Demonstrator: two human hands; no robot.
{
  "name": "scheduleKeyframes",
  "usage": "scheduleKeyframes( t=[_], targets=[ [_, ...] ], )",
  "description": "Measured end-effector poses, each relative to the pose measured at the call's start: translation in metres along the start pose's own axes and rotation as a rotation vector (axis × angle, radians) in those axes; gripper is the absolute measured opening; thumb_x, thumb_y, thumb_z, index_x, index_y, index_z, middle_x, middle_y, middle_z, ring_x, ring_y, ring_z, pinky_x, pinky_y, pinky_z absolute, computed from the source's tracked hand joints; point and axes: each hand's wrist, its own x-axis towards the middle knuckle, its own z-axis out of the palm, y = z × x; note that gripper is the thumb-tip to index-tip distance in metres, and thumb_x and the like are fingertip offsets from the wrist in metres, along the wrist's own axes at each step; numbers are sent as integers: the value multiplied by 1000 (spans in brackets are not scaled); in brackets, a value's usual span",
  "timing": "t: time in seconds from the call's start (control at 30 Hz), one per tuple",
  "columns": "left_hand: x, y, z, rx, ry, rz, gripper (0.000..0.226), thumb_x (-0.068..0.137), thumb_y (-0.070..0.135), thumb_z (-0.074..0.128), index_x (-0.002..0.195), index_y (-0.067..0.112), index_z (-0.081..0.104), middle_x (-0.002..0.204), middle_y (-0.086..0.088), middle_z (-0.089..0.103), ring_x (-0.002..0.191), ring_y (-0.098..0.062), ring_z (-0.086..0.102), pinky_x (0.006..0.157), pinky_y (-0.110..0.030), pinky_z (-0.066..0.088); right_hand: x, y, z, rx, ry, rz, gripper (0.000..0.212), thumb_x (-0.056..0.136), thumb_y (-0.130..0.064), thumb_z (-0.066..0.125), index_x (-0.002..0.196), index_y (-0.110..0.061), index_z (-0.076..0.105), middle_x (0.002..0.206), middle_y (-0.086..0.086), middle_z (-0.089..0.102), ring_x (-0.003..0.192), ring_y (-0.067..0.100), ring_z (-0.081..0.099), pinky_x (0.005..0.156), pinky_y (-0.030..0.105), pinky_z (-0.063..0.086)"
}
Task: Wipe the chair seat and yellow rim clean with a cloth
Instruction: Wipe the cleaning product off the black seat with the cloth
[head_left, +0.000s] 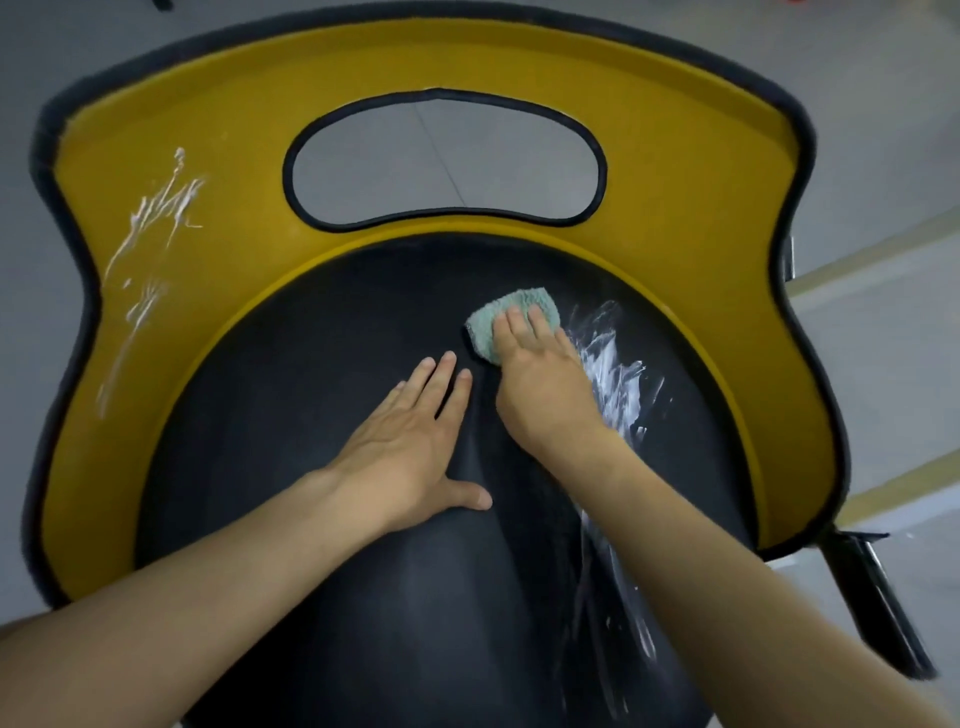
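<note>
A black chair seat (322, 364) fills the middle of the view, ringed by a wide yellow rim (675, 171) with a dark edge. My right hand (540, 384) presses flat on a folded pale green cloth (511, 314) on the seat's right half. White smears (618, 374) streak the seat just right of that hand and run down along my forearm. More white smears (156, 223) mark the rim's left side. My left hand (410, 441) lies flat on the seat with fingers spread, holding nothing.
An oval cutout (447, 156) in the rim's back shows grey floor below. A black chair leg (878, 608) sticks out at the lower right. Grey floor (883, 364) with pale stripes surrounds the chair.
</note>
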Motion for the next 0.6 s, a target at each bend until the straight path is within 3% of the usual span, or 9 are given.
scheduleKeyframes(
  t=[0.1, 0.17, 0.23, 0.3, 0.37, 0.43, 0.53, 0.6],
  targets=[
    [1, 0, 3, -12, 21, 0, 127, 79, 76, 60, 155, 20, -25, 159, -1, -38, 148, -15, -31, 125, -34, -6, -73, 5, 13, 23, 5, -11, 67, 88, -18, 52, 151, -4, 34, 158, 12, 33, 148, 30, 26, 120, 46, 24],
    [0, -1, 4, -15, 23, 4, 128, 79, 77, 60, 155, 20, -26, 158, 0, -39, 147, -14, -32, 124, -33, -8, -123, 5, 23, 44, 11, -36, 61, 82, -15, 41, 141, -3, 51, 147, 13, 50, 137, 31, 45, 111, 49, 39],
    [1, -2, 4, -13, 26, 9, 128, 78, 78, 59, 155, 20, -26, 158, 0, -39, 146, -14, -33, 124, -33, -8, -133, 9, 31, 48, -10, -28, 64, 79, -12, 31, 137, -3, 56, 142, 12, 55, 133, 31, 50, 107, 50, 43],
    [0, -3, 4, -13, 33, 10, 127, 79, 78, 58, 155, 20, -26, 158, 1, -39, 147, -14, -32, 125, -34, -7, -109, 7, 27, 39, -16, -38, 63, 81, -16, 34, 140, -3, 51, 145, 13, 51, 138, 32, 44, 111, 50, 40],
    [0, -3, 4, -11, 26, 7, 126, 79, 78, 57, 155, 21, -25, 158, 1, -38, 147, -14, -32, 125, -35, -6, -65, 6, 20, 16, -2, -54, 65, 86, -18, 45, 149, -4, 35, 156, 14, 36, 147, 32, 27, 118, 48, 27],
    [0, -3, 4, -3, 16, 2, 126, 79, 79, 57, 155, 21, -25, 158, 0, -38, 147, -14, -32, 125, -35, -6, -18, 2, 7, -15, -2, -3, 66, 93, -14, 43, 155, -6, 20, 162, 13, 20, 151, 29, 12, 122, 45, 15],
    [1, -2, 2, 8, 2, 0, 126, 80, 78, 57, 155, 20, -25, 159, -1, -38, 147, -15, -32, 125, -35, -5, 10, -3, -4, -38, 22, 35, 62, 97, -14, 36, 155, -7, 16, 164, 11, 16, 151, 28, 10, 122, 43, 13],
    [1, -1, 2, 0, -1, -3, 127, 80, 77, 59, 155, 19, -25, 159, -1, -38, 147, -16, -32, 125, -35, -5, -15, 1, 1, -45, 8, 13, 64, 90, -15, 35, 153, -4, 23, 160, 13, 25, 149, 31, 19, 120, 43, 19]
  ],
)
